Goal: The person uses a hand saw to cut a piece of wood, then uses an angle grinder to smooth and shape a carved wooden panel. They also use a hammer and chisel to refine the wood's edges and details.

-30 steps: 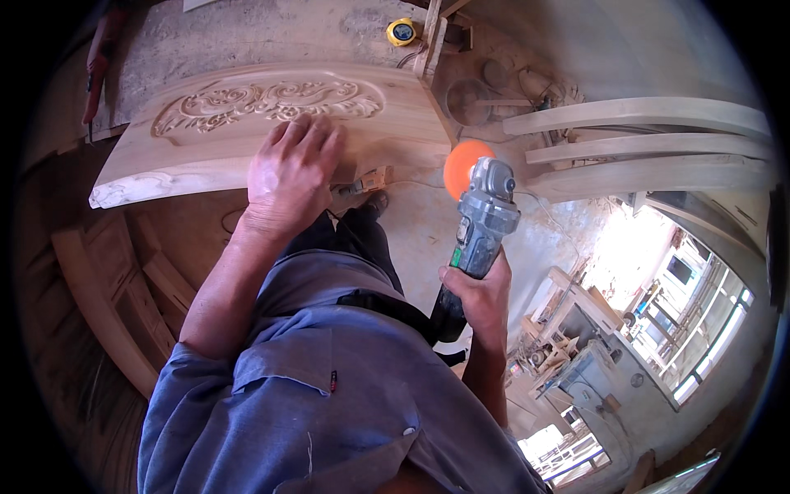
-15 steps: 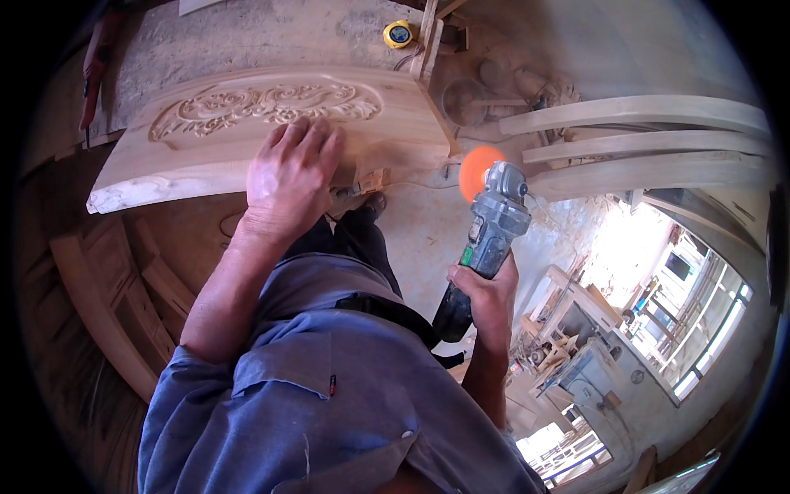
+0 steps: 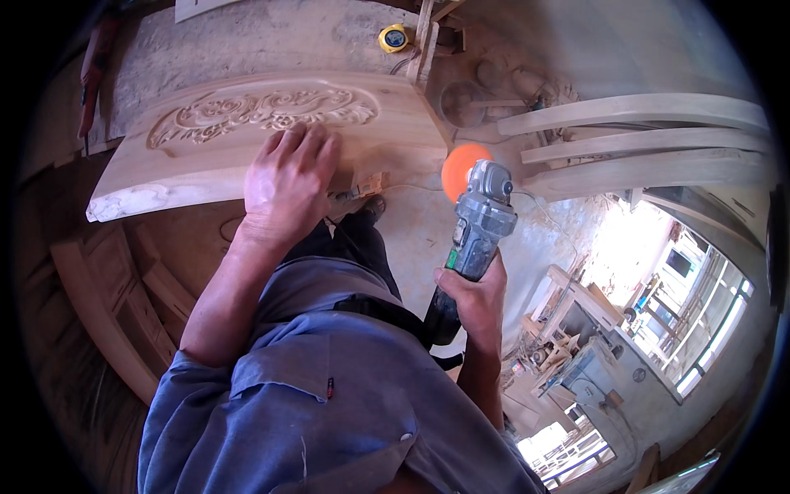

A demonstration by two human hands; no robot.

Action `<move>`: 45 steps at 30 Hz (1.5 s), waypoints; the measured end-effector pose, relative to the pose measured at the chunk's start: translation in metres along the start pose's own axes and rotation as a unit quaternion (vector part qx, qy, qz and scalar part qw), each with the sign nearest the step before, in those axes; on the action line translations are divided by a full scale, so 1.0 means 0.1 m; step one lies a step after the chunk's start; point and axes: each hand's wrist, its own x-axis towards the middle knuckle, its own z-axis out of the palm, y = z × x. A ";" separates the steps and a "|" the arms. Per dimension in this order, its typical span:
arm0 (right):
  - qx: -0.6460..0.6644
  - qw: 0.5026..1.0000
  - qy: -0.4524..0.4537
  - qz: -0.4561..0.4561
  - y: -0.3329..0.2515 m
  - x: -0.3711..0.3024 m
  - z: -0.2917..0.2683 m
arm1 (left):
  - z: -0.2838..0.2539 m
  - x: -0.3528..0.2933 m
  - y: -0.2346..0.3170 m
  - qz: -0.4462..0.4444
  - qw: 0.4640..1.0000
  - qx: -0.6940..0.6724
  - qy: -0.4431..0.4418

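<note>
A pale wooden panel [image 3: 202,177] with scrollwork and leaves carved in relief lies across the bench in front of me. My left hand [image 3: 290,185] is on its near edge, fingers together and bent over the top face just below the carving; the thumb is hidden. Wrapped round the dark body of an angle grinder [image 3: 481,216] is my right hand [image 3: 477,296]. The grinder's orange disc [image 3: 466,171] looks blurred and is beside the panel's right end; I cannot tell whether the two touch.
A yellow tape measure [image 3: 392,38] sits on the dusty bench [image 3: 271,41], with a red-and-black tool [image 3: 92,82] at its left. Curved wooden pieces [image 3: 634,115] jut in from the right. A wooden frame [image 3: 103,305] stands at lower left. A cord trails over the floor.
The grinder and my right hand have shifted slightly left, bringing the disc closer to the panel's right end. The panel's far edge sits a little lower in view; my left hand stays on it.
</note>
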 end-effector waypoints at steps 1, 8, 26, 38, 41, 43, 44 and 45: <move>0.002 1.000 0.001 -0.007 0.00 0.00 0.01 | 0.00 0.01 0.01 0.001 1.000 0.000 0.002; -0.012 1.000 0.005 -0.025 0.07 0.02 0.01 | -0.01 0.01 0.01 -0.004 1.000 -0.010 -0.003; -0.020 0.999 0.044 -0.013 0.08 -0.16 -0.03 | 0.00 0.03 -0.01 -0.017 0.999 -0.034 -0.012; -0.003 1.000 0.016 -0.024 0.00 0.10 0.07 | 0.00 0.07 -0.01 0.000 1.000 -0.015 0.008; -0.004 1.000 0.020 -0.017 0.01 0.09 0.08 | 0.00 0.07 -0.02 -0.004 1.000 -0.012 0.000; -0.004 1.000 0.018 -0.017 0.01 0.10 0.08 | 0.00 0.07 -0.02 -0.003 1.000 -0.011 0.001; -0.003 1.000 0.017 -0.017 0.02 0.10 0.09 | 0.00 0.08 -0.02 -0.003 1.000 -0.010 0.002; 0.001 1.000 0.017 -0.017 0.02 0.10 0.09 | 0.00 0.08 -0.02 -0.004 1.000 -0.010 0.002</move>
